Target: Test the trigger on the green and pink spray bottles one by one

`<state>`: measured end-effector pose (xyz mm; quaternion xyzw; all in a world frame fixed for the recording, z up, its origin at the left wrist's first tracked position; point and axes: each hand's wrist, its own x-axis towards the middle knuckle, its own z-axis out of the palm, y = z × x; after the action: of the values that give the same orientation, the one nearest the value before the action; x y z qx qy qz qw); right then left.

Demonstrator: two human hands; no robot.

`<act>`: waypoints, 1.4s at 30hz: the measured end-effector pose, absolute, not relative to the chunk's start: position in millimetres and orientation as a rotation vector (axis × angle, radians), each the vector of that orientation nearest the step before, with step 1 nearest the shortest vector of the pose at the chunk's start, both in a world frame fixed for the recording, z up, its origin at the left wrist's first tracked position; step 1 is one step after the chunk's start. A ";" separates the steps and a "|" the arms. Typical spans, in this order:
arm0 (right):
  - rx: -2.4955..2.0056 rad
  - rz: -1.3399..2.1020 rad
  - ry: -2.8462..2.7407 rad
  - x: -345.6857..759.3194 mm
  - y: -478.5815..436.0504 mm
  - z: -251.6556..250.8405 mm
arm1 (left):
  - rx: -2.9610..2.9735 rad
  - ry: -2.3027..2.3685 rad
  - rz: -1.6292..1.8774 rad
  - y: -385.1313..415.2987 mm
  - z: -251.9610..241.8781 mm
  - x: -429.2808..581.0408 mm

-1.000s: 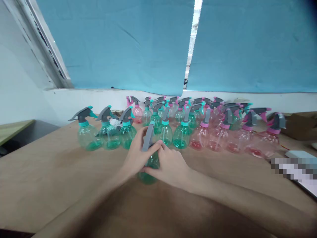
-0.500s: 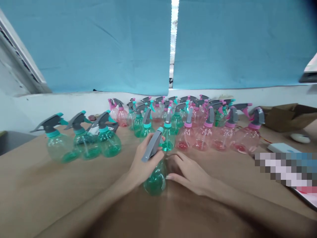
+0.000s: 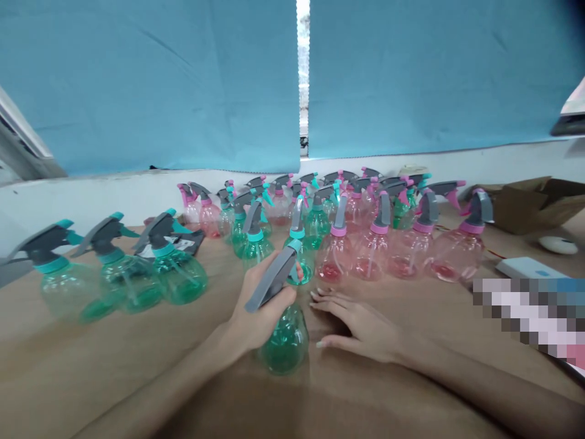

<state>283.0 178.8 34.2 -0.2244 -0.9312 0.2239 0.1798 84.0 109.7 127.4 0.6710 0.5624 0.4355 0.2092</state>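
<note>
Currently, low in view, the green spray bottle (image 3: 286,342) marks your dial's centre, gripped around its top by your left hand (image 3: 261,320), your right hand (image 3: 365,324) open beside it at three o'clock, three green bottles (image 3: 130,281) at ten and four pink bottles (image 3: 370,256) at two.
</note>
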 end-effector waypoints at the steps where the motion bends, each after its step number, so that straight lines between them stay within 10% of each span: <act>1: -0.622 0.624 -2.643 282.9 179.7 34.5 | 1.869 1.525 1.198 110.4 127.6 83.3; 42: -0.633 0.591 -2.633 285.2 179.7 32.6 | 1.778 1.606 1.197 110.3 120.2 84.2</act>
<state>285.2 179.7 32.6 -0.2244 -0.9338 0.2096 0.1839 84.2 110.3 120.2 0.6462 0.5836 0.4349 0.2296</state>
